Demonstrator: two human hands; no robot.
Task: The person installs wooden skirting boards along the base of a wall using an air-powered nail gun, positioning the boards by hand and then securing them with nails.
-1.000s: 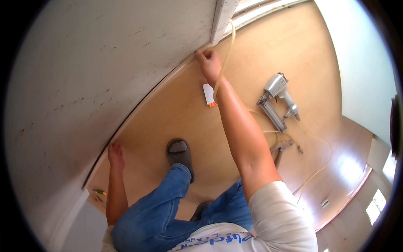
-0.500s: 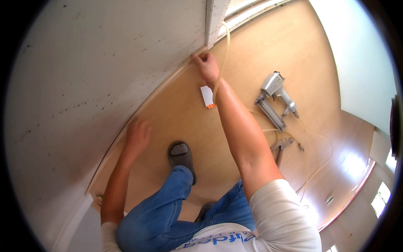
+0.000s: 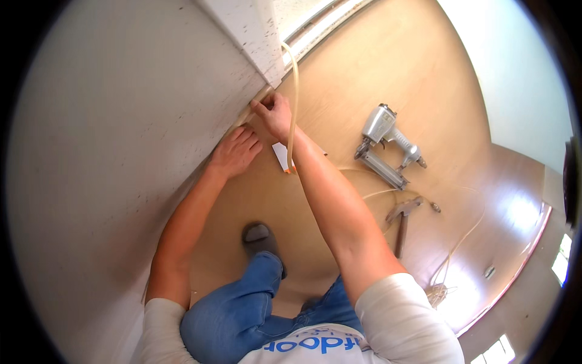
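A thin wood-coloured trim strip (image 3: 245,116) runs along the foot of the white wall (image 3: 139,109), close to its corner. My right hand (image 3: 276,116) pinches the strip near that corner with thumb and curled fingers. Just nearer to me, my left hand (image 3: 235,151) has its fingers bent together over the strip, against the wall's foot; the fingertips are partly hidden. A pale hose (image 3: 295,79) crosses close by my right wrist. Beside that wrist a small white packet (image 3: 280,155) with an orange end lies on the floor, partly covered by the hose.
On the wood floor (image 3: 339,103) to the right lies a silver nail gun (image 3: 388,145). A hammer (image 3: 402,225) with a dark handle rests nearer, among loops of thin hose. A hose coil (image 3: 438,295) sits further right. My shod foot (image 3: 259,239) stands below my hands.
My left hand has moved forward along the wall, close to my right hand. The view has shifted; my right hand still pinches near the corner.
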